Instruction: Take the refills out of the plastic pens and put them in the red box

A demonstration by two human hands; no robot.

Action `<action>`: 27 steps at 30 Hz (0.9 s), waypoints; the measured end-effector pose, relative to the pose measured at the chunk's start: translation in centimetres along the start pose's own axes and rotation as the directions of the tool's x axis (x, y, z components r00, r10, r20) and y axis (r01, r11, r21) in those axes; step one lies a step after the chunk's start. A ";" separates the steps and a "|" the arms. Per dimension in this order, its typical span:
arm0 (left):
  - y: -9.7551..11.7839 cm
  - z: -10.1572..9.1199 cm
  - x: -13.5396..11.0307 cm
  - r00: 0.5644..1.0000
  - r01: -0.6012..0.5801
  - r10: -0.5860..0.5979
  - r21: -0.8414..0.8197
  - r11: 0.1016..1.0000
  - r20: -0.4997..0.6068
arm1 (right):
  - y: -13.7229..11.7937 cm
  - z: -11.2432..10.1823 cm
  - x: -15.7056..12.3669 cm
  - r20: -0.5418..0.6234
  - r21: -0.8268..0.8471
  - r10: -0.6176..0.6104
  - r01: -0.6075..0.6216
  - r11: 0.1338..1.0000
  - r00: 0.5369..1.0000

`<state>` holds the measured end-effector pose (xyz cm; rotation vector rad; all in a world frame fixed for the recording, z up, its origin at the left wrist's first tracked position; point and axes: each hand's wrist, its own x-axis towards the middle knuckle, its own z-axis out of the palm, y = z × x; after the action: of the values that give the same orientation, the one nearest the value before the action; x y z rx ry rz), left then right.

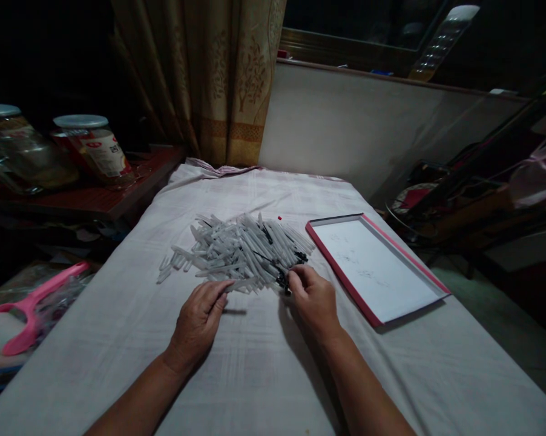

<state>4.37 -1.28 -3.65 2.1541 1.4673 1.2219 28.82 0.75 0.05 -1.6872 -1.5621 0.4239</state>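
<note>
A heap of frosted, see-through pen barrels lies in the middle of the cloth, with thin black pen parts mixed in. My left hand is closed at the near edge of the heap, thumb and fingers pinching one pale pen barrel that points to the right. At the heap's right edge, my right hand has its thumb and fingertips pinched together by a cluster of black pen parts. It appears to grip one of these, though the fingers partly hide it. Another black bunch sits just beyond.
Right of the heap lies a shallow red-edged tray with a white bottom. A tiny red piece rests behind the heap. Jars stand on a dark wooden table at the left, above a pink-handled item.
</note>
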 end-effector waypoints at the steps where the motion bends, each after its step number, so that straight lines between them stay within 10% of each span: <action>1: 0.0 0.0 0.0 1.000 -0.001 0.001 0.001 1.000 0.001 | 0.3 -0.4 -0.2 -0.067 0.147 0.030 -0.020 0.989 0.997; 7: 0.0 -0.1 0.1 1.000 -0.023 0.024 0.021 1.000 -0.020 | 1.1 -2.1 -0.4 -0.165 0.670 0.294 -0.111 0.734 0.941; 27: -0.2 -0.2 0.1 0.999 -0.035 0.036 0.052 0.998 -0.010 | 1.4 -4.2 -0.6 0.020 0.608 0.217 -0.184 0.772 0.976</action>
<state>4.12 -1.13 -3.58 2.2194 1.4870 1.2224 32.63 -1.08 1.61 -1.3324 -1.0389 0.8852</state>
